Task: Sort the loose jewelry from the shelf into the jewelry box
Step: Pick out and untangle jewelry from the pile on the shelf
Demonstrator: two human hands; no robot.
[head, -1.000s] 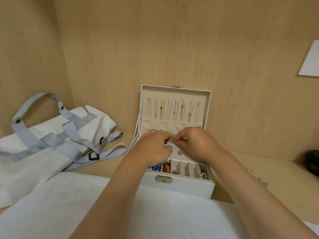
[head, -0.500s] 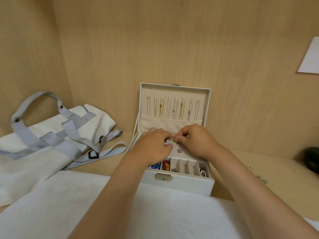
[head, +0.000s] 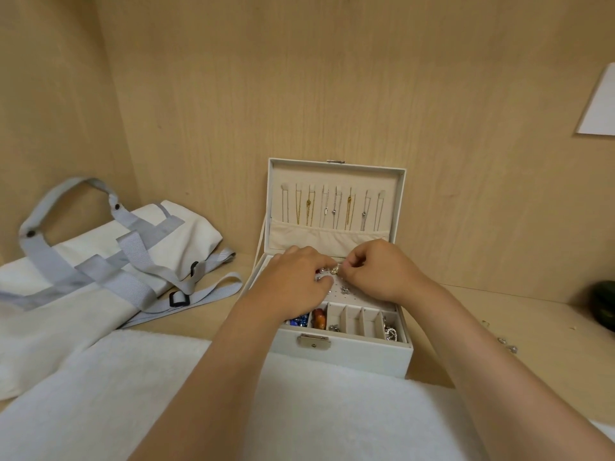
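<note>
Step in hand: an earring (head: 334, 269) is being seated on the perforated stud panel (head: 350, 294) of the open jewelry box (head: 342, 353)
Right hand (head: 382, 274): thumb and forefinger pinch the earring, which sits just above the panel
Left hand (head: 293, 284): fingers curled down onto the panel, tips beside the same earring; whether it pinches or only steadies cannot be told
Box contents: necklaces (head: 332, 207) hang in a row inside the upright lid (head: 336, 163); blue beads (head: 299, 320), an amber piece (head: 318, 320) and a silver chain (head: 391, 332) lie in the front compartments, and the slots between are bare
Progress: judged well along, yet not finished, since loose jewelry (head: 507, 342) lies on the shelf (head: 482, 311), well to the right of the box
Next move: probably fine work, lining the post with a hole and pressing lightly, then a reach right for the remaining small pieces
Surface: a pale wooden shelf with a white towel (head: 299, 410) spread at the front, its far edge against the box
Room: a wood-panelled alcove; a white tote bag (head: 100, 261) with grey straps lies on the left, a white sheet (head: 599, 104) is on the back panel, and a dark round object (head: 604, 304) sits at the far right
</note>
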